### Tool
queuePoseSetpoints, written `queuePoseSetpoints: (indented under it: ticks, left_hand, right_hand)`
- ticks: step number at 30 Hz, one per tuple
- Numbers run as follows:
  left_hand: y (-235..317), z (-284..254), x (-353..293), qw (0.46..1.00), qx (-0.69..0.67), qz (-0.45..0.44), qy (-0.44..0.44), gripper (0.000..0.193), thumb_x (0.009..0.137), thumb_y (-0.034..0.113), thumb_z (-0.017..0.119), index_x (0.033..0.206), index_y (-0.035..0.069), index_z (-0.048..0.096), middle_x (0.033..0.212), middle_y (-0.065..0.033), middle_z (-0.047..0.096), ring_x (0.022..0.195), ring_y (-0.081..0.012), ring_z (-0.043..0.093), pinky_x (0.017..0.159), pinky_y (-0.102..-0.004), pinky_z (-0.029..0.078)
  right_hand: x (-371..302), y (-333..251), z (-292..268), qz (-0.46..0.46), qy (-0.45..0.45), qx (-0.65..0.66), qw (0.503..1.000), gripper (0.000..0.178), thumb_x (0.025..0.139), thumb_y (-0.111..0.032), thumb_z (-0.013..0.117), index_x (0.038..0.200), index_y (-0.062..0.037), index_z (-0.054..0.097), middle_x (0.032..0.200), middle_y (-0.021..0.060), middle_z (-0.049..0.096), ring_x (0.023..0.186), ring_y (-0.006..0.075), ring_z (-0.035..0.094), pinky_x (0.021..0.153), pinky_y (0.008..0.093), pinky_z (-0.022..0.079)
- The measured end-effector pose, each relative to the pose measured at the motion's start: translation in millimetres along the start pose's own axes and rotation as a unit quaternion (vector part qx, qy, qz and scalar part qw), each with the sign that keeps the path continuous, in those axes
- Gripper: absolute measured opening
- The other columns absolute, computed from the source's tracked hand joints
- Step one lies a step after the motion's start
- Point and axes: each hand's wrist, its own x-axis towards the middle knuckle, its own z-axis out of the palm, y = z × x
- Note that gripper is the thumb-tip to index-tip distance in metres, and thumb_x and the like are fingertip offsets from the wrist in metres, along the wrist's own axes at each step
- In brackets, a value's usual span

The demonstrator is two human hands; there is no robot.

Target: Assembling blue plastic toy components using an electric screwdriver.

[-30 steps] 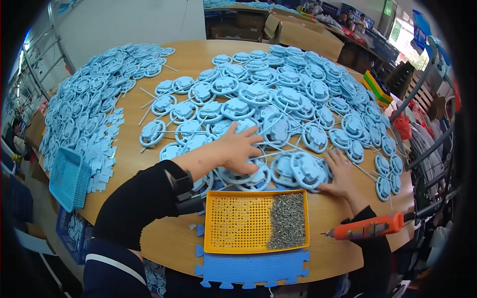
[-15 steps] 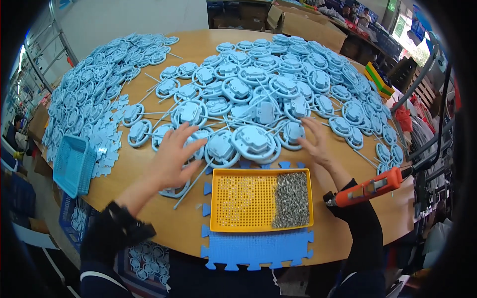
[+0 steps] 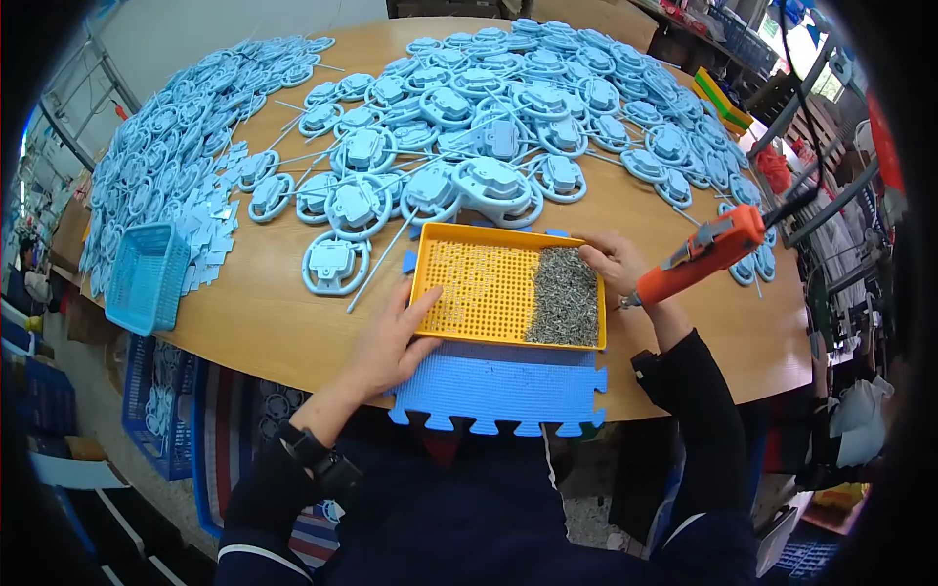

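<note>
A yellow tray (image 3: 418, 283) sits on a blue foam mat (image 3: 498, 386) in front of me. Its floor is dotted with rows of small holes, and a heap of small silvery screws (image 3: 565, 298) fills its right end. My left hand (image 3: 391, 342) grips the tray's left side, thumb over the rim and the other fingers partly hidden. At the upper right corner, my right hand (image 3: 618, 264) closes on the rim. Just beyond the tray lie light blue plastic steering-wheel-shaped parts (image 3: 493, 181).
A red electric screwdriver (image 3: 702, 256) hangs by a cable close to my right forearm. Piles of blue wheel parts (image 3: 186, 127) cover the far and left tabletop (image 3: 283, 322). A blue basket (image 3: 147, 278) stands at the left edge beside flat blue pieces (image 3: 210, 254).
Both hands came down from above the blue parts and took hold of the tray's sides. The whole scene sits higher in the picture now.
</note>
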Motion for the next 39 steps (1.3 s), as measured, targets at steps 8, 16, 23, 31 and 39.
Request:
queuePoseSetpoints:
  ticks: [8, 16, 23, 31, 39]
  left_hand:
    - [17, -21, 17, 0.999, 0.023, 0.016, -0.039, 0.071, 0.078, 0.026, 0.070, 0.137, 0.007, 0.037, 0.130, -0.0217, 0.042, 0.117, -0.0383, 0.044, 0.098, -0.0426, 0.038]
    - [-5, -16, 158, 0.979, 0.156, 0.118, 0.049, 0.070, 0.076, 0.024, 0.071, 0.138, 0.013, 0.039, 0.133, -0.0195, 0.043, 0.122, -0.0365, 0.043, 0.100, -0.0426, 0.038]
    - [-21, -22, 204, 0.987, 0.039, 0.142, -0.062, 0.051, 0.077, 0.005, 0.063, 0.127, 0.012, 0.050, 0.116, -0.0127, 0.056, 0.105, -0.0316, 0.056, 0.087, -0.0390, 0.047]
    - [26, -155, 37, 0.987, 0.021, 0.045, 0.155, 0.043, 0.078, -0.001, 0.056, 0.120, 0.002, 0.053, 0.106, -0.0152, 0.058, 0.092, -0.0270, 0.059, 0.079, -0.0325, 0.047]
    - [72, -109, -79, 0.948, 0.262, -0.178, 0.030, 0.057, 0.065, 0.004, 0.063, 0.121, 0.002, 0.053, 0.105, -0.0204, 0.056, 0.092, -0.0382, 0.058, 0.077, -0.0423, 0.048]
  right_hand:
    - [-71, 41, -22, -0.048, 0.242, 0.181, 0.952, 0.048, 0.097, -0.037, 0.042, 0.126, 0.0009, 0.050, 0.117, 0.0141, 0.059, 0.108, 0.0230, 0.056, 0.093, 0.0370, 0.044]
    - [-123, -43, -16, -0.127, 0.244, 0.201, 0.940, 0.086, 0.080, -0.053, 0.066, 0.134, 0.0053, 0.033, 0.094, 0.0124, 0.060, 0.084, 0.0223, 0.060, 0.079, 0.0369, 0.047]
    - [-137, -66, 2, -0.142, 0.280, 0.233, 0.920, 0.076, 0.079, -0.047, 0.069, 0.131, 0.0004, 0.038, 0.086, 0.0080, 0.055, 0.074, 0.0179, 0.054, 0.070, 0.0349, 0.046]
    - [-116, -102, 24, -0.164, 0.193, 0.308, 0.917, 0.075, 0.073, -0.054, 0.072, 0.122, -0.0071, 0.041, 0.082, 0.0070, 0.054, 0.072, 0.0181, 0.054, 0.065, 0.0344, 0.044]
    - [-16, -115, 68, -0.190, 0.195, 0.399, 0.876, 0.052, 0.082, -0.027, 0.071, 0.118, -0.0013, 0.045, 0.084, 0.0089, 0.058, 0.076, 0.0200, 0.056, 0.071, 0.0347, 0.045]
